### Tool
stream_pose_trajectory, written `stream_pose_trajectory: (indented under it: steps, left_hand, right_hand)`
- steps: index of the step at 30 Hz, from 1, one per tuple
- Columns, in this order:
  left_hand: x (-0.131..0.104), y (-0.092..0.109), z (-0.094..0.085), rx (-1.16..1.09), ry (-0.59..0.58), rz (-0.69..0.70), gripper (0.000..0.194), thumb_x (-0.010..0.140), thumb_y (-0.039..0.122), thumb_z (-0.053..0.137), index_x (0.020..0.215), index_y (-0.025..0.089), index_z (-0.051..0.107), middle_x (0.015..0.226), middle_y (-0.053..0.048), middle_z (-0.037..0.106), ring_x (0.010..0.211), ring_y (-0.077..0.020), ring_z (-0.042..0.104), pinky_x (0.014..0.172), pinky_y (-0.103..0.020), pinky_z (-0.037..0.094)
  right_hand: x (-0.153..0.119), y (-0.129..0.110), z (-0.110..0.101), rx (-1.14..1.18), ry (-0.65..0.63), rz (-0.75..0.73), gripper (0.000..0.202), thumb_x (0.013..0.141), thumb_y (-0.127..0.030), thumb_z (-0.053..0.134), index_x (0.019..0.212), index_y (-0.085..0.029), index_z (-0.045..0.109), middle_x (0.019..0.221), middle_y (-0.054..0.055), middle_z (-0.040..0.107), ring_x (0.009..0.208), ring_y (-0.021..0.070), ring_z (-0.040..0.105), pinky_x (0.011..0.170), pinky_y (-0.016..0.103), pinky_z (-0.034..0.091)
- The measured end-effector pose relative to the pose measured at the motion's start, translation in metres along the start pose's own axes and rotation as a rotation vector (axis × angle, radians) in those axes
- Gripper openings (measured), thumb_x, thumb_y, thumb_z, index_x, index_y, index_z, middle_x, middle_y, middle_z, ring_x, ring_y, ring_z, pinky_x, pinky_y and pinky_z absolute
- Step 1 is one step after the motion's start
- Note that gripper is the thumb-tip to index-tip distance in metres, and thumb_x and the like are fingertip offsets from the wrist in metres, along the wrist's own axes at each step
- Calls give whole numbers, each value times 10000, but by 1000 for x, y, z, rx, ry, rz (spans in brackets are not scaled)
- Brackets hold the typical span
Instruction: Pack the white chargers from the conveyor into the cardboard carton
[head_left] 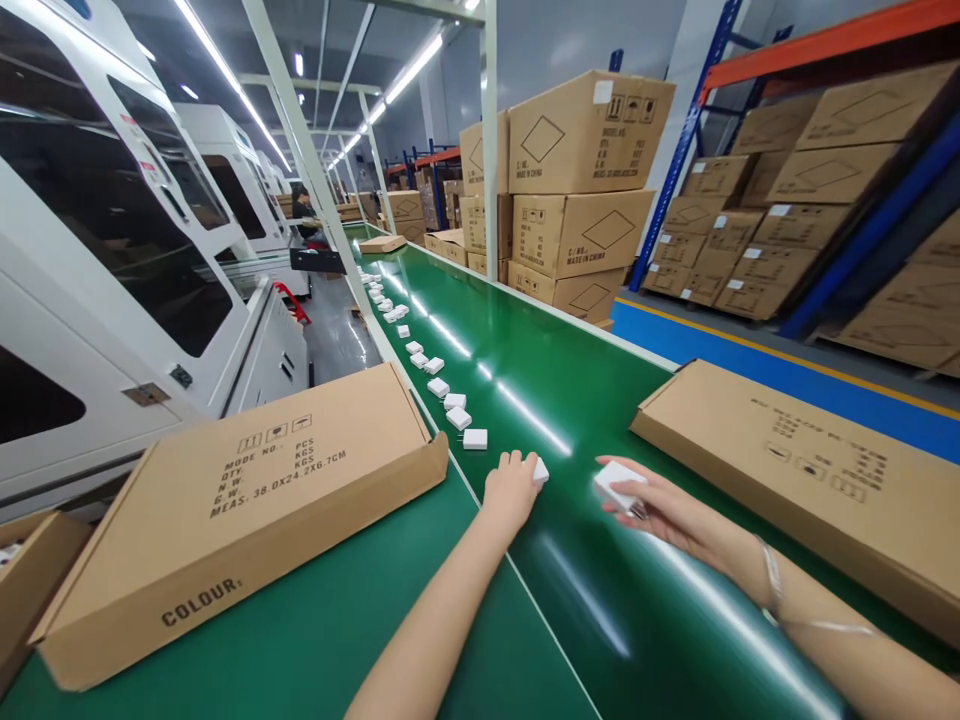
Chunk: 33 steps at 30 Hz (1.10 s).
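My left hand (512,485) is closed around a small white plug adapter (541,472) low over the green belt (592,400); part of the adapter shows beyond the fingers. To its right, my right hand (656,505) grips a white adapter (619,484) between thumb and fingers, with its metal prongs pointing down to the right. Beyond my left hand lies another white adapter (475,439) on its side. Several more white adapters trail away in an uneven row along the belt's left side.
A flat cardboard box (255,490) stands at the left, and another (810,480) lies along the right side. Stacked cartons (577,220) rise behind the belt's right edge. White machines (97,230) line the left. A person (302,208) is far back.
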<state>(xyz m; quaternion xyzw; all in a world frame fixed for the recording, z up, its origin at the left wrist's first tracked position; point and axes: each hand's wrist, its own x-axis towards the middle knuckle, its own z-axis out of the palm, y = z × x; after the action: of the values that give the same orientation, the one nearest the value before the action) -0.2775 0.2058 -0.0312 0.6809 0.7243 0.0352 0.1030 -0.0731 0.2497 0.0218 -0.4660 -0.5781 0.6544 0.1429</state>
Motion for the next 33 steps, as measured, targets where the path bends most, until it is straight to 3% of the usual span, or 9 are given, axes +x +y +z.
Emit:
stream_pose_trajectory:
  steps: [3,7,9,12,17,24,26,29,33]
  left_hand:
    - [-1,8,-6,18,-96,47,491,808,168,474,1265,199,296,1123,-109,488,1035,-246,483,778,-330,460]
    - [-20,34,-20,51,-245,100,604,740,141,560,1277,195,289,1116,-133,525,959,-268,559,732,-342,472]
    - [-34,54,-29,85,-318,115,680,656,85,623,1258,166,315,1067,-147,565,939,-294,576,731,-357,471]
    - [-54,88,-36,137,-372,128,619,620,18,605,1187,139,390,1004,-162,600,942,-317,579,741,-376,461]
    - [-78,129,-25,120,-380,186,405,647,67,601,1022,181,502,997,-122,604,984,-299,556,783,-377,445]
    - [-107,109,-10,-108,-350,204,1005,544,169,726,1356,152,134,1275,-162,394,1083,-248,499,849,-274,428]
    - [-111,98,-10,-117,-316,171,892,614,142,654,1357,156,159,1268,-145,420,1080,-228,504,839,-256,425]
    - [-114,88,-7,48,-169,38,483,761,67,401,1239,132,384,1116,-133,551,1025,-238,535,806,-309,423]
    - [-112,81,3,68,-57,-24,313,843,144,289,1071,161,502,973,-95,626,903,-215,587,768,-314,415]
  right_hand:
    - [-48,18,-13,5,-54,78,617,787,-419,529,1324,-254,276,1016,51,574,925,171,588,839,323,495]
    - [-87,34,-13,-804,-9,-36,579,782,-298,505,1315,-206,298,976,81,597,793,200,586,731,357,480]
    - [-95,39,-8,-1069,27,-67,457,718,-207,548,1164,-182,448,926,88,618,799,235,582,693,352,454]
    - [-94,45,4,-1148,56,-82,273,629,-115,584,894,-172,549,864,85,620,814,267,580,674,345,425]
    - [-87,62,16,-1218,103,-137,218,674,-162,609,885,-144,555,903,67,603,843,211,565,706,335,424]
    - [-107,74,19,-1274,132,-317,584,692,-476,616,1164,-166,466,1032,130,580,936,290,531,704,359,425]
    - [-109,72,23,-1293,128,-405,602,752,-529,520,1226,-174,411,1094,143,547,991,295,501,723,357,415]
    - [-103,72,30,-1314,101,-481,531,799,-545,433,1204,-201,430,1061,136,557,956,280,522,668,319,412]
    - [-91,79,34,-1318,60,-472,524,803,-607,383,1086,-187,514,941,133,600,804,262,590,614,304,399]
